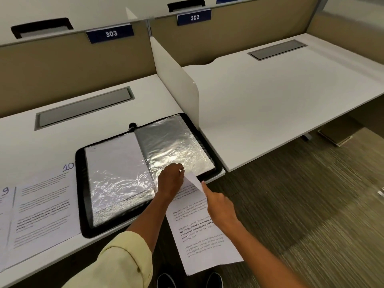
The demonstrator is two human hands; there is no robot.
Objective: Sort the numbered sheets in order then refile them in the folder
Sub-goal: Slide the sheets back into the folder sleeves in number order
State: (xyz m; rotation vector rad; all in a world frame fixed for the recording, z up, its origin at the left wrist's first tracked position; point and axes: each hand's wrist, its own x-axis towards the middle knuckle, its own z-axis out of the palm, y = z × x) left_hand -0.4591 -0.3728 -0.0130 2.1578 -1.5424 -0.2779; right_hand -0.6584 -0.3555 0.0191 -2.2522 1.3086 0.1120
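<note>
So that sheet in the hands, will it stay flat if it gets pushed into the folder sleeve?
Probably not. The sheet looks thin and floppy: its top corner is already bent by the right hand. The glossy sleeve looks wrinkled, so the paper may snag.
</note>
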